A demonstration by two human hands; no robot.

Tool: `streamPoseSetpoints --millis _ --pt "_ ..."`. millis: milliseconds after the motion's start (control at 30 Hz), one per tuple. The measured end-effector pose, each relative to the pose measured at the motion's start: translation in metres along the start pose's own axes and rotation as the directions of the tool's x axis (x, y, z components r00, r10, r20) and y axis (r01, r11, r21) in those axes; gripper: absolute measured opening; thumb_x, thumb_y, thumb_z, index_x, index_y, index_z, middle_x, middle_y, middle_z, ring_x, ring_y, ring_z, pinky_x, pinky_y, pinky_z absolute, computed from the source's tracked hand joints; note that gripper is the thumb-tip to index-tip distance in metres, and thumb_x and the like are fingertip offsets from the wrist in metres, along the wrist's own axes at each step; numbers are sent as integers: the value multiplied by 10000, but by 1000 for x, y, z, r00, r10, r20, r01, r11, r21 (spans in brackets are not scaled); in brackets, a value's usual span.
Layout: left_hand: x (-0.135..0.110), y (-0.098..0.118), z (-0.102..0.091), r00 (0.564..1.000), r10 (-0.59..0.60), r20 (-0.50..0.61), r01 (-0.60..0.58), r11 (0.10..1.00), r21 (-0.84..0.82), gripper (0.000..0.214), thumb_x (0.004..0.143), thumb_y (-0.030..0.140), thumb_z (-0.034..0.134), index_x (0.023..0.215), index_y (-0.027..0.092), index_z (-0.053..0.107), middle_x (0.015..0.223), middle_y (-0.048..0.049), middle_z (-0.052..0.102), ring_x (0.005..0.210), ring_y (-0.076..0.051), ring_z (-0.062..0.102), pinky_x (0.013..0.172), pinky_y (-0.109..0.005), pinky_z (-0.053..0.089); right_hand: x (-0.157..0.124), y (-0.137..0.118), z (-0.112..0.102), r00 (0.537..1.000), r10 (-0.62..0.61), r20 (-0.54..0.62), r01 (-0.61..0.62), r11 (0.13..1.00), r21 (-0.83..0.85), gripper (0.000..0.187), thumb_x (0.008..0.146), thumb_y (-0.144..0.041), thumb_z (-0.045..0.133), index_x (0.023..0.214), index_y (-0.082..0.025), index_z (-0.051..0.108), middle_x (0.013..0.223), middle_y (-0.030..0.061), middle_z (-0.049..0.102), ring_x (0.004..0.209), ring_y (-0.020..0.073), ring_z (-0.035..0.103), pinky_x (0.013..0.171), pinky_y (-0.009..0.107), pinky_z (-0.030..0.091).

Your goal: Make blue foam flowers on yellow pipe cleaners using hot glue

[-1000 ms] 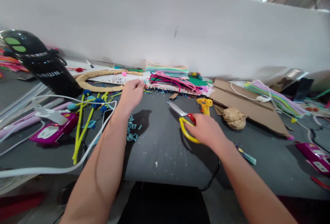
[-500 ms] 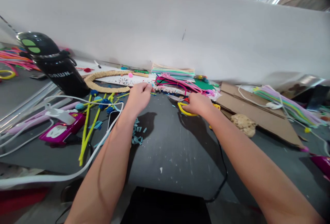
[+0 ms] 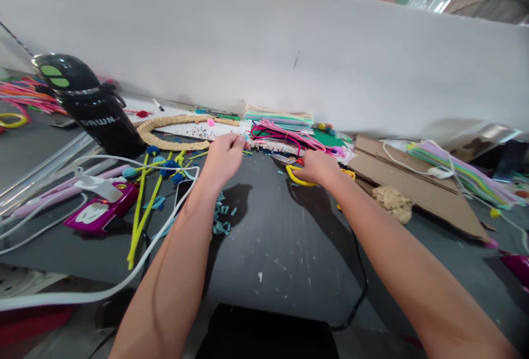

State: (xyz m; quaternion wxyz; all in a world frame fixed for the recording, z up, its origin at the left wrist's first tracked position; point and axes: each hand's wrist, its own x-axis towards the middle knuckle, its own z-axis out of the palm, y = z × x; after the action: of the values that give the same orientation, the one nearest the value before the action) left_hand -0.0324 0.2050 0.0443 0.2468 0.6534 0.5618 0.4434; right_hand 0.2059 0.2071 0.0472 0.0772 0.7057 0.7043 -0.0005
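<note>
My left hand (image 3: 223, 158) is stretched to the far side of the dark table (image 3: 268, 238), its fingers pinched on a small light-blue piece I cannot make out. My right hand (image 3: 317, 167) grips the yellow-handled scissors (image 3: 294, 174), blades pointing left toward my left hand. Just behind both hands lies a heap of pink pipe cleaners (image 3: 285, 133) on stacked coloured sheets (image 3: 279, 117). Small teal cut bits (image 3: 221, 221) are scattered under my left forearm.
A black bottle (image 3: 91, 108) stands at the left by a woven ring (image 3: 165, 130). Yellow-green stems with blue pompoms (image 3: 155, 174), a white cable (image 3: 124, 276), a purple glue gun (image 3: 101, 207) and a phone (image 3: 184, 188) lie left. Cardboard (image 3: 417, 183) and a tan lump (image 3: 392, 202) lie right. A white wall backs the table.
My right hand carried the scissors from the middle of the table up and left to the pipe-cleaner heap, now close to my left hand. My left hand stayed near the same spot.
</note>
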Motion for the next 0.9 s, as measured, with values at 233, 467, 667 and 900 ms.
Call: streamPoseSetpoints --millis 233,467,667,900 --pt "-1 3 -1 1000 -4 3 4 1000 -5 330 890 343 452 721 157 666 545 9 446 547 -148 417 555 -280 291 1 3 -6 998 -36 51 37 999 -1 404 779 -451 607 1030 -140 667 973 181 719 928 305 683 676 322 471" --pt "0 1 -1 1000 10 4 -10 1000 -1 341 892 360 449 730 156 670 539 11 440 539 -145 410 553 -279 287 -27 22 -20 986 -111 126 113 994 -12 304 760 -460 624 800 -161 661 778 125 703 707 239 659 526 286 353" --pt "-2 4 5 999 11 39 -12 999 31 331 880 345 451 697 161 657 523 10 432 537 -150 393 549 -282 276 -71 42 -26 967 -77 243 71 997 34 249 755 -430 656 732 -183 633 738 83 688 581 178 608 495 278 310" --pt "-2 0 16 995 24 97 -35 994 106 343 894 367 444 746 167 680 530 14 441 548 -154 407 565 -277 285 -67 36 -5 994 -68 85 60 995 84 363 830 -516 553 779 -173 660 787 112 704 668 206 637 526 283 319"
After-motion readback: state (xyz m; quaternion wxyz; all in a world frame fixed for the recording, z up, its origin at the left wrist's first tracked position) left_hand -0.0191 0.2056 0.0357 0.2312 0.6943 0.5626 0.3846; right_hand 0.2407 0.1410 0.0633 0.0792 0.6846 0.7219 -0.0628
